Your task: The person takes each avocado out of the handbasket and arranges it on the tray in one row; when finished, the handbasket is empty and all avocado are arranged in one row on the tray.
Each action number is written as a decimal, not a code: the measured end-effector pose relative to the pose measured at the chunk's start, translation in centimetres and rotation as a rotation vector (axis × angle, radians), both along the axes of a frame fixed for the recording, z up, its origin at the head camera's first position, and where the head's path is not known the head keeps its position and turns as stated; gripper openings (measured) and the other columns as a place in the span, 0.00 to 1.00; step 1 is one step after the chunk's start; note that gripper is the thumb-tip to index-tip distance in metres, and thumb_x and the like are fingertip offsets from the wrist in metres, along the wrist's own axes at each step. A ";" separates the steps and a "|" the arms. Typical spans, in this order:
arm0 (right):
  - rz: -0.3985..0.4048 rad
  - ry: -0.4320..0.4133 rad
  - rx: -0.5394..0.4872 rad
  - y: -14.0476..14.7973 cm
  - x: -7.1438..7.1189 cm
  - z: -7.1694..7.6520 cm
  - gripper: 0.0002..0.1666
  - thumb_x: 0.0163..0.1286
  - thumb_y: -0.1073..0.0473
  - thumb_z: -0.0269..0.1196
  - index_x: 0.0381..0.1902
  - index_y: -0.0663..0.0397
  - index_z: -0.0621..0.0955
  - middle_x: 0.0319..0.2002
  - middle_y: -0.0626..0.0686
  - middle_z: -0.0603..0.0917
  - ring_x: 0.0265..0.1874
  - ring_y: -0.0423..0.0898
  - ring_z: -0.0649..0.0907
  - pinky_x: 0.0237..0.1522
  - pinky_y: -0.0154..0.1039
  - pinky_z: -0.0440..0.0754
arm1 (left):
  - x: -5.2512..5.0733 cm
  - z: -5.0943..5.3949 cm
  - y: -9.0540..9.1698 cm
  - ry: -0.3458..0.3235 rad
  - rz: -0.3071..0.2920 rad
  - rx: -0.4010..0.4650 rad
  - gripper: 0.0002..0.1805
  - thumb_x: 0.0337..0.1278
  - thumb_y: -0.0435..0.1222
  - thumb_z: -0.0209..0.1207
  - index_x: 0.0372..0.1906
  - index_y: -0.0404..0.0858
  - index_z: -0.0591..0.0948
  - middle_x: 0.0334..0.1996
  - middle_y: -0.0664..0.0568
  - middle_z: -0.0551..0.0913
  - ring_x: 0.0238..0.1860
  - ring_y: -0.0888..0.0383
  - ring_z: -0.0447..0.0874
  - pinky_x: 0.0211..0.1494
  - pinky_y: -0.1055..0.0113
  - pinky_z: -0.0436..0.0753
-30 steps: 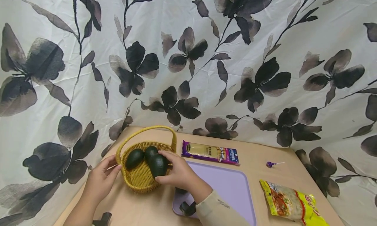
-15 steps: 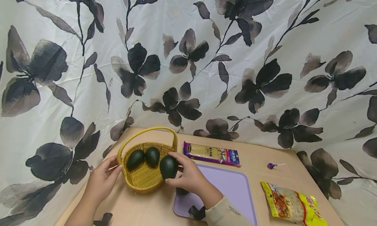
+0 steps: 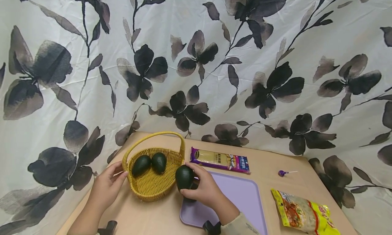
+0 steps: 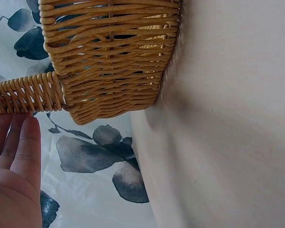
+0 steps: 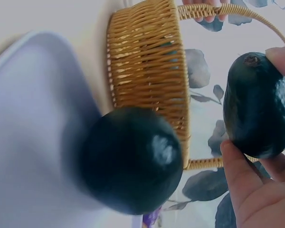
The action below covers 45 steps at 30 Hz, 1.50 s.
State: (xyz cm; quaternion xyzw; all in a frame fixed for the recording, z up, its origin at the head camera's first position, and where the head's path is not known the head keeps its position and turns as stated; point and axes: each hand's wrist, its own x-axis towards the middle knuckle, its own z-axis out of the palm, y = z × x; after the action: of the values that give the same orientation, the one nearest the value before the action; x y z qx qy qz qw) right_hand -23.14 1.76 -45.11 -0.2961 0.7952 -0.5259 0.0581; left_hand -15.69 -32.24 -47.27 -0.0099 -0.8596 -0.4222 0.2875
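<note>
My left hand holds the yellow wicker basket at the left foot of its arched handle, with straight fingers against it in the left wrist view. Two dark green avocados lie inside, one on the left and one beside it. Just right of the basket, my right hand grips another avocado between thumb and fingers, raised over the lavender tray. Below that hand, a further avocado rests at the tray; in the head view it is mostly hidden.
A purple pasta packet lies behind the tray. To the right are a purple lollipop and a yellow food bag. A floral cloth hangs along the table's back and sides.
My right hand has lifted an avocado out of the basket and carried it right, over the tray's left edge. The left hand stays at the basket handle.
</note>
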 end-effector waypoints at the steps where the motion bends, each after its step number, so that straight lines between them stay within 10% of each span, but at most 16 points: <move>1: -0.007 0.002 0.004 0.2 0.0 -0.1 0.52 0.52 0.55 0.82 0.74 0.34 0.71 0.72 0.48 0.73 0.64 0.51 0.79 0.62 0.46 0.86 | 0.0 0.0 0.0 0.003 -0.002 -0.001 0.20 0.69 0.32 0.64 0.61 0.30 0.78 0.56 0.38 0.84 0.54 0.89 0.68 0.56 0.92 0.75; 45: -0.223 -0.140 0.015 6.8 -0.4 -5.7 0.54 0.49 0.62 0.82 0.74 0.58 0.70 0.66 0.66 0.76 0.58 0.64 0.83 0.56 0.43 0.89 | -0.1 -0.1 0.0 0.019 -0.021 0.018 0.21 0.68 0.31 0.65 0.62 0.32 0.79 0.56 0.39 0.85 0.54 0.88 0.70 0.57 0.92 0.75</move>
State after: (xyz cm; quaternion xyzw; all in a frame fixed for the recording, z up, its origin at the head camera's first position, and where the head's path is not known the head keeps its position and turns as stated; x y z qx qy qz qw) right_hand -23.54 8.56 -50.85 -0.1677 0.8210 -0.5428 0.0569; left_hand -15.75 -32.26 -47.41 -0.0203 -0.8528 -0.4328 0.2914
